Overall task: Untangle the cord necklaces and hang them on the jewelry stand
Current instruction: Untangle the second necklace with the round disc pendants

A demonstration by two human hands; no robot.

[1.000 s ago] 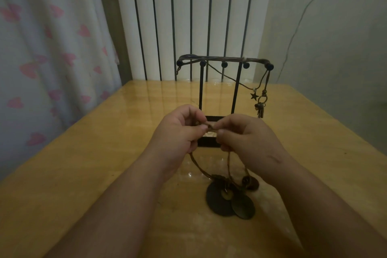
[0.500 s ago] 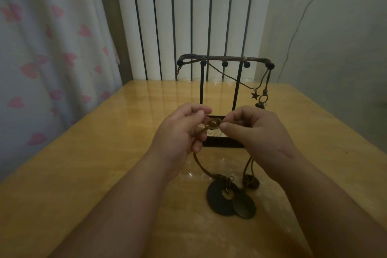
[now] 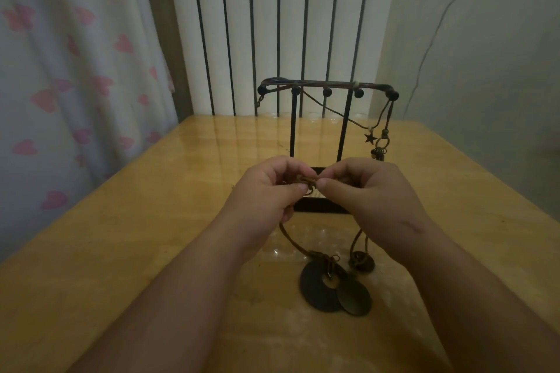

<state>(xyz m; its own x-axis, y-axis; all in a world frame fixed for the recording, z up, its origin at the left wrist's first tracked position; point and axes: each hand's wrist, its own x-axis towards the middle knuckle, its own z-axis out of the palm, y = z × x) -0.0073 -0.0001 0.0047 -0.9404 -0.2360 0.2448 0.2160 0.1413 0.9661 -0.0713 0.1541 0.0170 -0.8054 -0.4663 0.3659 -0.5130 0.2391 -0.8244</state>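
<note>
A black jewelry stand (image 3: 345, 127) rises at the table's middle, a cord necklace with a star charm (image 3: 370, 138) draped over its top bar. In front of it my left hand (image 3: 266, 191) and my right hand (image 3: 372, 194) pinch the knotted brown cord (image 3: 306, 182) of a second necklace between thumbs and fingers. Its cord loops hang down to the table, where dark round disc pendants (image 3: 333, 291) and a small bead cluster (image 3: 362, 262) lie.
The yellow wooden table (image 3: 121, 236) spreads under everything. A white radiator (image 3: 281, 24) stands behind it, a heart-print curtain (image 3: 69, 70) hangs at the left, and a grey wall with a thin wire (image 3: 430, 39) is at the right.
Both hands rose a little from the table with the knot, then their fingertips closed in on it. The pendants stayed on the table.
</note>
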